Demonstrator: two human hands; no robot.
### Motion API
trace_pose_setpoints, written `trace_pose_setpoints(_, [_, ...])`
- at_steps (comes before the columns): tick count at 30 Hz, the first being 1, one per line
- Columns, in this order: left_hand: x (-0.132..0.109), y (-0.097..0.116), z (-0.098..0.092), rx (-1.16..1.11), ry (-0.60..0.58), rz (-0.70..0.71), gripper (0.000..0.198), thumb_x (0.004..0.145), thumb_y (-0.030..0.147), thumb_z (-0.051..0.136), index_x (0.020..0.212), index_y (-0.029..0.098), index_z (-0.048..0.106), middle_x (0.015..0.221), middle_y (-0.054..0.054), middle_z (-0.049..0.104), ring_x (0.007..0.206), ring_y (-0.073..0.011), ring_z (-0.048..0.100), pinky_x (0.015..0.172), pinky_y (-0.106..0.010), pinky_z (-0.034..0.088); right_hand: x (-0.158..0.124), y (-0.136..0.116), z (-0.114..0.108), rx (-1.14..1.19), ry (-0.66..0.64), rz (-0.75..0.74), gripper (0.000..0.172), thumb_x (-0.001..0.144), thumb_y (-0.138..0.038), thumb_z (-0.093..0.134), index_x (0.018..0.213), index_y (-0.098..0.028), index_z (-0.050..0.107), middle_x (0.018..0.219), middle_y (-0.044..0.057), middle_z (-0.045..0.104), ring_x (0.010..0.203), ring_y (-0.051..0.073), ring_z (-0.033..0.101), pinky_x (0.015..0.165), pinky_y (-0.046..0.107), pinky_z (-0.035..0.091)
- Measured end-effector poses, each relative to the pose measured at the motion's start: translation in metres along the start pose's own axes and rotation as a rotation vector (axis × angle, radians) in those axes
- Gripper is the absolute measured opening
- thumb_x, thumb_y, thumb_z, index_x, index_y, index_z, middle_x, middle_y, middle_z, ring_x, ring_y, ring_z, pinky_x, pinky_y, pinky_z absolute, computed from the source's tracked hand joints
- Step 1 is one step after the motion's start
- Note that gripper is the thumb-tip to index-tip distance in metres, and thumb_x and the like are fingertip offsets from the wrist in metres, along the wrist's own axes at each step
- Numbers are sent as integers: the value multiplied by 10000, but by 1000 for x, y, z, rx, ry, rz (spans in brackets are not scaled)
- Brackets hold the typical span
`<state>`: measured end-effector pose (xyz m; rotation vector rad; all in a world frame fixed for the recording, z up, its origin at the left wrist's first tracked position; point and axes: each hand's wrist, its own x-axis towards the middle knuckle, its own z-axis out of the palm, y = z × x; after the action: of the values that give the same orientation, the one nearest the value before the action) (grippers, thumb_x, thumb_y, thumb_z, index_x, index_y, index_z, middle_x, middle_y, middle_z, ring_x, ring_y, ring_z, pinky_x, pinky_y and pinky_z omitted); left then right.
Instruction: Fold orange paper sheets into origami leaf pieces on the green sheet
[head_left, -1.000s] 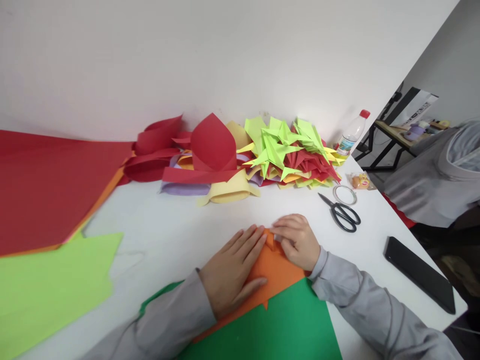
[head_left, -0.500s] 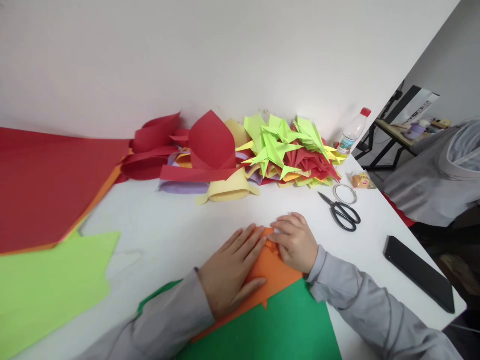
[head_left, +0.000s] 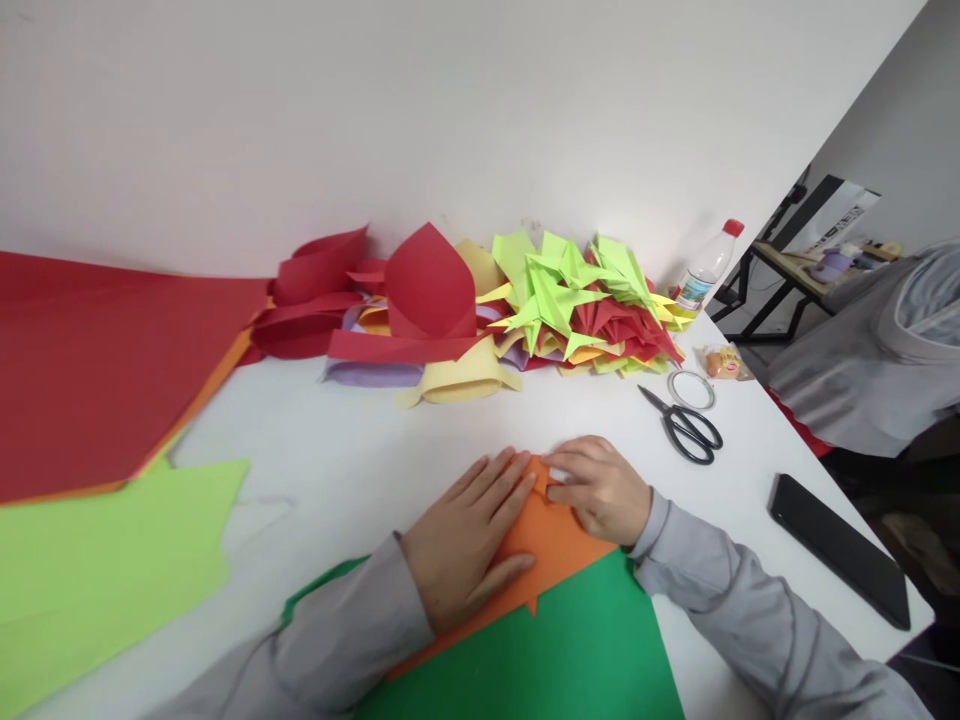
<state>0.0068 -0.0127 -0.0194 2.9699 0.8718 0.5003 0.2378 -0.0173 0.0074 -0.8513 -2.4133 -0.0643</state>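
Observation:
Orange paper [head_left: 559, 545] lies folded over a green sheet [head_left: 570, 650] at the front of the table, with a small orange tip poking out below its lower edge. My left hand [head_left: 472, 540] rests flat on the orange paper, fingers stretched and thumb apart. At the paper's upper end, my right hand [head_left: 600, 490] has its fingers bent in a pinch around a small folded orange flap. Part of that flap is hidden behind the fingers.
Scissors [head_left: 682, 425], a tape roll [head_left: 691, 389] and a black phone [head_left: 840, 550] lie to the right. Folded green paper stars [head_left: 555, 290] and red paper shapes [head_left: 431, 285] are heaped by the wall, near a bottle [head_left: 705, 268]. Red sheets [head_left: 112, 380] and lime paper [head_left: 112, 560] spread left.
My right hand has shifted slightly right and down, and its fingers are drawn closer together at the flap. My left hand stays flat on the paper.

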Motion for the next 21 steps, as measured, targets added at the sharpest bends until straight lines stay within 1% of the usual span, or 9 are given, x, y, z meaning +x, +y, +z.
trace_pose_setpoints(5, [0, 1, -1, 18, -3, 5, 691, 914, 560, 328, 1393, 66, 391, 1470, -171, 380, 1393, -312, 252, 1130, -467, 241, -6, 2, -1, -70, -78, 7, 308, 849, -86, 432, 991, -211, 675, 1201, 81, 621, 1098, 209, 521, 878, 375, 449])
trace_pose_setpoints(9, [1, 1, -2, 24, -6, 3, 706, 910, 573, 321, 1388, 59, 395, 1467, -174, 385, 1396, -310, 247, 1130, -462, 236, -5, 3, -2, -98, -95, -18, 286, 908, -126, 423, 972, -222, 685, 1214, 89, 615, 1103, 210, 528, 861, 373, 458])
trace_pose_setpoints(12, [1, 1, -2, 34, -5, 12, 700, 914, 572, 312, 1383, 61, 404, 1471, -176, 376, 1393, -309, 254, 1129, -458, 238, -4, 6, -3, -66, -98, -31, 317, 916, -99, 413, 961, -245, 691, 1266, 74, 585, 1149, 197, 509, 882, 373, 454])
trace_pose_setpoints(15, [1, 1, -2, 42, -4, 13, 688, 918, 566, 310, 1384, 69, 407, 1476, -174, 369, 1393, -306, 255, 1126, -457, 244, -4, 8, -5, 1, -83, -37, 346, 905, -68, 405, 941, -252, 696, 1299, 70, 559, 1187, 188, 487, 911, 384, 444])
trace_pose_setpoints(19, [1, 1, -2, 29, -17, -1, 696, 914, 572, 314, 1392, 72, 394, 1474, -173, 373, 1393, -308, 257, 1127, -465, 242, -5, 8, -4, 83, -22, -30, 352, 891, -62, 412, 876, -249, 710, 1230, 67, 600, 1185, 186, 497, 924, 388, 445])
trace_pose_setpoints(21, [1, 1, -2, 16, -20, 3, 705, 911, 580, 311, 1394, 73, 388, 1476, -172, 370, 1394, -311, 255, 1127, -468, 242, -5, 8, -3, 81, -2, -15, 344, 885, -61, 420, 883, -243, 712, 1206, 72, 615, 1180, 188, 506, 924, 392, 448])
